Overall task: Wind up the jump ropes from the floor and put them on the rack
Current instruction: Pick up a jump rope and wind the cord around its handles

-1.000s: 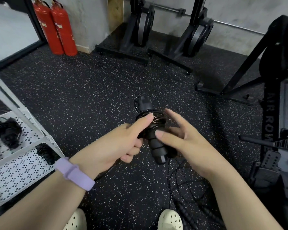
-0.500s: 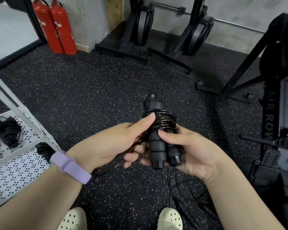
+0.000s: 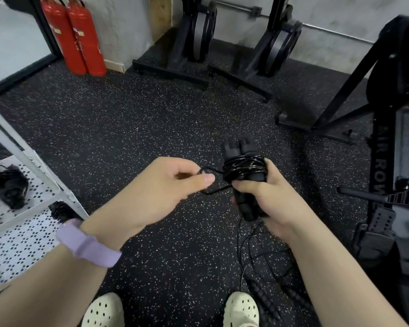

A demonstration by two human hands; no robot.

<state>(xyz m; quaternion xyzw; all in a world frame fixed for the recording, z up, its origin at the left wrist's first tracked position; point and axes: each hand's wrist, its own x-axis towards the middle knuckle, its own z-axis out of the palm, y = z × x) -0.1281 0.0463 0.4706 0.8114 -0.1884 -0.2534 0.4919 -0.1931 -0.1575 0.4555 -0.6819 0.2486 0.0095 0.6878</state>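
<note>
— what's in your hands?

— my right hand (image 3: 267, 204) grips a black jump rope (image 3: 244, 175), fingers curled round its two handles held side by side, upright, with the cord wound in glossy coils around their upper part. my left hand (image 3: 158, 192) sits just left of it, thumb and forefinger pinching the loose end of the cord (image 3: 213, 182), which runs across to the coils.

— and the floor?

— speckled black rubber floor (image 3: 128, 128). near my right shoe (image 3: 241, 310) a second rope (image 3: 265, 274) lies in a loose tangle, its ribbed handles beside the shoe.

— the rack?

— the white perforated rack (image 3: 21, 241) stands at the near left. a wound black rope (image 3: 8, 185) lies on one shelf, another dark bundle (image 3: 59, 211) at the edge of the shelf below.

— anything else in frame?

— two red fire extinguishers (image 3: 76, 36) at the far left wall, black gym machines (image 3: 276, 41) along the far wall, a rower (image 3: 392, 166) at right, a lilac band (image 3: 87, 244) on my left wrist.
</note>
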